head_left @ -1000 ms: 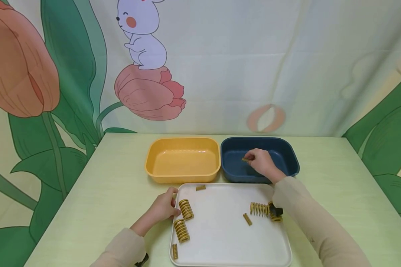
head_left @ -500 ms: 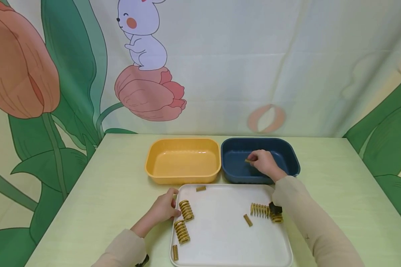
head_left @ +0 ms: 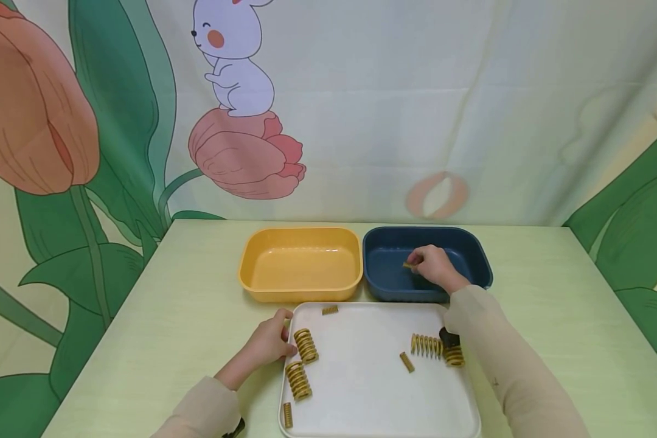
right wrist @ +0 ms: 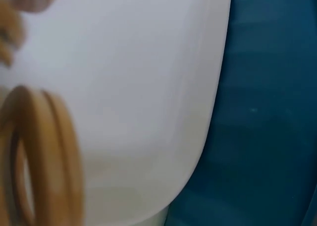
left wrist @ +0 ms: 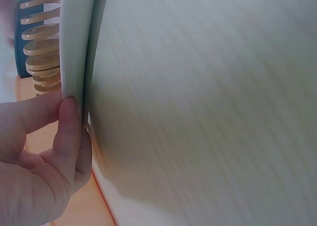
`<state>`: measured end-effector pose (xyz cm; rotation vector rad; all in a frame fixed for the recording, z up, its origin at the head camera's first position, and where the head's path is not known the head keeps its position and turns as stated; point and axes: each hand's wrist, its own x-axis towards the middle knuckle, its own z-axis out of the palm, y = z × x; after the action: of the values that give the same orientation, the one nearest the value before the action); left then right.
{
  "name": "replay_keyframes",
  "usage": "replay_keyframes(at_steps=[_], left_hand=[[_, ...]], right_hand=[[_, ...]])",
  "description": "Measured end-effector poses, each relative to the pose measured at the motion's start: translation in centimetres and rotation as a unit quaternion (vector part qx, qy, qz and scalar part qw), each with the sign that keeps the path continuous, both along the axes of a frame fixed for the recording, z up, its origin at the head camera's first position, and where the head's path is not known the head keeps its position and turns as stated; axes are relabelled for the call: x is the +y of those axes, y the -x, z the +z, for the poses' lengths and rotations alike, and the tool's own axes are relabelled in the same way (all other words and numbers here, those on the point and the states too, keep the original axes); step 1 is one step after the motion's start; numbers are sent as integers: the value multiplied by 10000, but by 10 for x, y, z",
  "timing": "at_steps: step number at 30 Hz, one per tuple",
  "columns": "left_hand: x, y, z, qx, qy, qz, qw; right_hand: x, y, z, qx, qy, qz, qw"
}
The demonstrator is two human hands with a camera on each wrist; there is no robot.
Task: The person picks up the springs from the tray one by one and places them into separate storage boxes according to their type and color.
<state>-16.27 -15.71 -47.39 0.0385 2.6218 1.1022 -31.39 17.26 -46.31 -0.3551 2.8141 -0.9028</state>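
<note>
My right hand (head_left: pixel 434 266) pinches a small brass-coloured coil spring (head_left: pixel 407 265) over the inside of the dark blue bin (head_left: pixel 383 289). At the white tray's (head_left: pixel 361 389) left edge, my left hand (head_left: pixel 268 339) grips the rim between thumb and fingers; the left wrist view shows the fingertips (left wrist: pixel 69 107) on that rim. Two large gold springs (head_left: pixel 305 345) lie just inside the tray by this hand. Near the tray's right side lie another large spring (head_left: pixel 426 345) and one more (head_left: pixel 454 356), partly covered by the right wrist's black camera. The right wrist view does not show the hand.
A yellow bin (head_left: pixel 301 295) stands left of the blue one, both behind the tray. Small springs lie at the tray's top left (head_left: pixel 330 310), bottom left and right of centre (head_left: pixel 407 362). A printed curtain (head_left: pixel 361 121) hangs behind the table.
My right hand has shifted slightly to the right within the blue bin, still pinching the small spring. The left hand stays on the tray rim.
</note>
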Motion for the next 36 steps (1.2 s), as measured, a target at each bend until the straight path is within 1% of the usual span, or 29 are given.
replay_keyframes(at_steps=[9, 12, 16, 24, 30, 36], left_hand=[[0, -1, 0, -16, 19, -10, 10000], [-1, -1, 0, 13, 14, -22, 10000], [-1, -1, 0, 34, -6, -37, 10000], [-1, 0, 0, -2, 17, -9, 10000], [-1, 0, 0, 14, 38, -29, 10000], [-2, 0, 1, 41, -1, -36, 10000]], right_hand=[[1, 2, -2, -263, 6, -10, 9997], [1, 2, -3, -240, -60, 1, 9997], [2, 4, -5, -110, -172, 24, 9998], [0, 6, -6, -107, -309, 19, 9995], [1, 6, -6, -238, -449, -42, 9987], [0, 6, -7, -416, -432, -113, 9981]])
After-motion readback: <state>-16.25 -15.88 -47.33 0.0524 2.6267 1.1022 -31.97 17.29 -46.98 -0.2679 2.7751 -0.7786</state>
